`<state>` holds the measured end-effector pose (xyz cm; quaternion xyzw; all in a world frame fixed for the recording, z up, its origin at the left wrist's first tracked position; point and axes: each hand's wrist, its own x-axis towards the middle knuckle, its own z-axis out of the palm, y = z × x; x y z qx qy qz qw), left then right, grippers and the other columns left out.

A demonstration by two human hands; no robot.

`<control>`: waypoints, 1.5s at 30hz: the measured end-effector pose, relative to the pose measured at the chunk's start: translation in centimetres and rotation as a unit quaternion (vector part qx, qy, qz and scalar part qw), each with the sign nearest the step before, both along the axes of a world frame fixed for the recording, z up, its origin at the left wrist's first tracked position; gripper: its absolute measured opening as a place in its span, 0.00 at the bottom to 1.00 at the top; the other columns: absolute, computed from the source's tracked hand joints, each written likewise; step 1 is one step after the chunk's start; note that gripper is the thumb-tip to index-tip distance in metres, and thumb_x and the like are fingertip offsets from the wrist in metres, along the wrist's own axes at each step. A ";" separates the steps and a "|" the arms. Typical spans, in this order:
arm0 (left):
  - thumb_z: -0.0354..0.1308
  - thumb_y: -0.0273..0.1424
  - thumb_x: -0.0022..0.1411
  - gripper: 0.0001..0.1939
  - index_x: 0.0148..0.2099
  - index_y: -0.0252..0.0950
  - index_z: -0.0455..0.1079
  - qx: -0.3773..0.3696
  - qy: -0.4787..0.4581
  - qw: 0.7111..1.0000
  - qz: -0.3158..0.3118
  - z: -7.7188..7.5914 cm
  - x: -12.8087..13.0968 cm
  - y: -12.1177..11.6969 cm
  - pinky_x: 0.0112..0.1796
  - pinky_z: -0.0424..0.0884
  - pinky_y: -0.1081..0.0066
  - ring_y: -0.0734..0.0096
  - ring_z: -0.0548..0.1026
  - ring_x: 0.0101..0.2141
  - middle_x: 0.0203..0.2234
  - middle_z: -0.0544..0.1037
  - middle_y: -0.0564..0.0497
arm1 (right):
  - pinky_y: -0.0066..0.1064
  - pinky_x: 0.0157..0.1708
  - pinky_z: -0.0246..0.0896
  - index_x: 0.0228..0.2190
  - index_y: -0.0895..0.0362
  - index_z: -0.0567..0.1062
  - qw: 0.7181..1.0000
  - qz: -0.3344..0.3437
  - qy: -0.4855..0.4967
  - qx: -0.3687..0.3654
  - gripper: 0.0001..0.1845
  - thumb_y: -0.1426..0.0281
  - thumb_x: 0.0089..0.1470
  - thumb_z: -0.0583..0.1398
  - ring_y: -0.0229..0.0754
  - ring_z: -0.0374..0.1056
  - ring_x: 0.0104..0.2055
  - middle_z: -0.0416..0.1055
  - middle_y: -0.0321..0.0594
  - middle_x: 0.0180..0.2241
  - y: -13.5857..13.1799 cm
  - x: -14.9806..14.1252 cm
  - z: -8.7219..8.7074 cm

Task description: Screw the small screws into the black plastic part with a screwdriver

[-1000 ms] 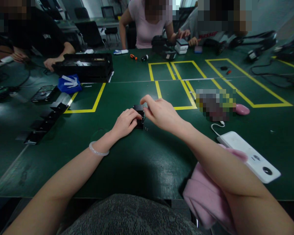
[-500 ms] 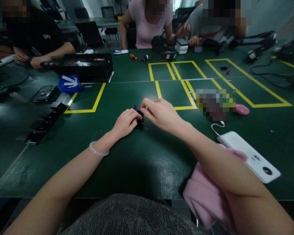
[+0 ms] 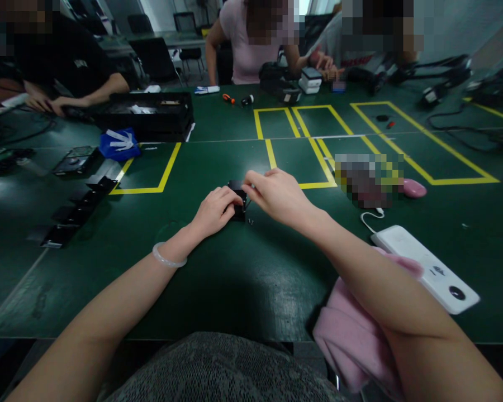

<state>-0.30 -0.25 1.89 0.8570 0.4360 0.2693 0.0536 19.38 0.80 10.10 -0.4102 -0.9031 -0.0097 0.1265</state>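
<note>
The black block (image 3: 238,214) is held on the green table (image 3: 235,285) by the curled left hand (image 3: 214,211) — presumably against slipping — while the right hand (image 3: 277,192) is poised beside it, thumb and forefinger brought together, on what cannot be told.

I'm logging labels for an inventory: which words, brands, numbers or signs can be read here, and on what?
No text can be read.
Black shirt: pale print, too blurred.
Grey shirt: red print, too blurred.
White device: dark marks, too small.
Black part: no lettering discernible.
</note>
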 end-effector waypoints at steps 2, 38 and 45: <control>0.47 0.24 0.66 0.11 0.42 0.36 0.71 -0.005 -0.002 1.000 0.001 0.0 0.0 0.0 0.43 0.68 0.60 0.60 0.71 0.40 0.38 0.75 0.46 | 0.33 0.40 0.51 0.49 0.59 0.71 1.000 0.002 0.001 -0.002 0.19 0.67 0.68 0.45 0.44 0.67 0.32 0.76 0.42 0.31 -0.1 0.0 0.0; 0.48 0.24 0.66 0.10 0.41 0.37 0.70 -0.001 0.001 1.000 0.004 -0.1 -0.1 0.0 0.42 0.67 0.62 0.61 0.71 0.40 0.38 0.75 0.46 | 0.33 0.38 0.50 0.50 0.60 0.71 1.000 0.009 0.002 -0.009 0.19 0.67 0.67 0.46 0.44 0.67 0.32 0.76 0.42 0.31 -0.2 0.1 0.2; 0.47 0.24 0.66 0.10 0.41 0.36 0.70 0.011 0.004 1.000 0.002 -0.2 0.0 0.1 0.42 0.67 0.62 0.61 0.70 0.40 0.38 0.75 0.47 | 0.33 0.39 0.51 0.47 0.59 0.71 1.000 0.017 0.019 -0.014 0.18 0.65 0.68 0.46 0.43 0.68 0.33 0.75 0.41 0.30 -0.1 0.0 0.1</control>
